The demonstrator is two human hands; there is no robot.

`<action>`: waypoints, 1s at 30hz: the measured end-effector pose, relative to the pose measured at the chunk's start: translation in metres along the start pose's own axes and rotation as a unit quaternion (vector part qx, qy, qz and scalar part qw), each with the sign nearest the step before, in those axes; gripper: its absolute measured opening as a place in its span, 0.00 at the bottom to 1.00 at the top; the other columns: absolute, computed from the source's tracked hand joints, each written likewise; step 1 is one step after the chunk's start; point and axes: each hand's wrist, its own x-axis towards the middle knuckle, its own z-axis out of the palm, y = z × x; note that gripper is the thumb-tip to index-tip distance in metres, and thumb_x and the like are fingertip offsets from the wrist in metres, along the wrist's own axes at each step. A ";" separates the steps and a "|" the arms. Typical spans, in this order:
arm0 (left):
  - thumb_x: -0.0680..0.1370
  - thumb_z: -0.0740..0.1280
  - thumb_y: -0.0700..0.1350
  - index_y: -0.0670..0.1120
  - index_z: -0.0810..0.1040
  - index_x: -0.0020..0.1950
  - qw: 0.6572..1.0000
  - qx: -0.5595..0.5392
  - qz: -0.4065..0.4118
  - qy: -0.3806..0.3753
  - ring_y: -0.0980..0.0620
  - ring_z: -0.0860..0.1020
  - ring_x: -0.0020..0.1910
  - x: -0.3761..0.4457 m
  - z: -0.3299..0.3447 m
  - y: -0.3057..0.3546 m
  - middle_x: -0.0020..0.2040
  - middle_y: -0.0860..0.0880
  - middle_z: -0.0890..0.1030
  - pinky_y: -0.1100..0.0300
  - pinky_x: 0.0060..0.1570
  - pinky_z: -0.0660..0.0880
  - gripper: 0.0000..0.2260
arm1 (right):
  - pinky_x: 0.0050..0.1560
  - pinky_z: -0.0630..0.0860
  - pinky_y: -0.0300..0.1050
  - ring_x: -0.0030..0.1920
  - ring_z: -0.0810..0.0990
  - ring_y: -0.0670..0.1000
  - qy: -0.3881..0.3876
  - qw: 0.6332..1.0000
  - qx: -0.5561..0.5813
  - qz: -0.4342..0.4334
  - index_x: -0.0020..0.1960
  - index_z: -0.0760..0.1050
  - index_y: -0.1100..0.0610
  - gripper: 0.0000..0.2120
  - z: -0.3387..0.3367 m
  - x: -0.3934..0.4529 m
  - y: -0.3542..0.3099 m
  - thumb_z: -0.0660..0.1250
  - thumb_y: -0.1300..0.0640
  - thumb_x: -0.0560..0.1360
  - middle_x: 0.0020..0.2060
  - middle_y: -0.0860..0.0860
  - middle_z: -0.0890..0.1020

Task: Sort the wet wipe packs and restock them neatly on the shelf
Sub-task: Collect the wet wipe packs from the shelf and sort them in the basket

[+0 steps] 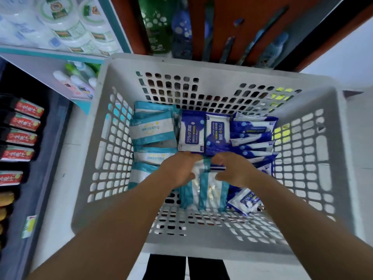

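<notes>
Here the teal wipe packs (210, 190) stand on edge at the near middle of the grey basket (201, 65), teal ones stacked left, dark blue packs (252, 134) right. The left hand (179, 170) and right hand (232, 170) both clasp the teal bundle from above. Slick film could let a pack slide out as it lifts (several are held at once). Fingertips are buried among packs; the shelf (50, 63) is blurred.

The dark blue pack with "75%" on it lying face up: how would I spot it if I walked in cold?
Look into the big grey slotted basket. Along its far wall, at the middle, the dark blue pack lies flat just beyond the hands. Teal packs lie to its left; only it and its twin on the right show a full "75%" label.
</notes>
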 end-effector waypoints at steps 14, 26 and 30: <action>0.76 0.64 0.35 0.45 0.74 0.59 0.995 -0.017 -0.099 0.009 0.43 0.76 0.52 -0.011 0.022 0.011 0.56 0.43 0.70 0.55 0.47 0.72 0.13 | 0.41 0.68 0.41 0.43 0.74 0.50 0.055 0.998 -0.004 0.012 0.46 0.75 0.55 0.03 0.029 -0.003 0.018 0.63 0.60 0.76 0.47 0.53 0.80; 0.79 0.61 0.40 0.40 0.77 0.52 0.992 -0.071 -0.104 0.016 0.45 0.75 0.53 -0.016 0.000 0.011 0.53 0.42 0.77 0.60 0.45 0.68 0.07 | 0.32 0.69 0.38 0.33 0.74 0.47 0.104 0.975 0.193 0.033 0.49 0.76 0.55 0.02 0.017 0.001 0.006 0.66 0.57 0.76 0.40 0.51 0.78; 0.79 0.60 0.37 0.44 0.70 0.41 0.969 -0.153 -0.172 0.094 0.48 0.72 0.42 -0.027 -0.028 -0.008 0.41 0.48 0.73 0.61 0.33 0.64 0.07 | 0.39 0.74 0.40 0.42 0.76 0.50 0.162 0.934 0.318 0.015 0.53 0.76 0.56 0.07 0.007 0.007 -0.012 0.68 0.59 0.75 0.47 0.53 0.79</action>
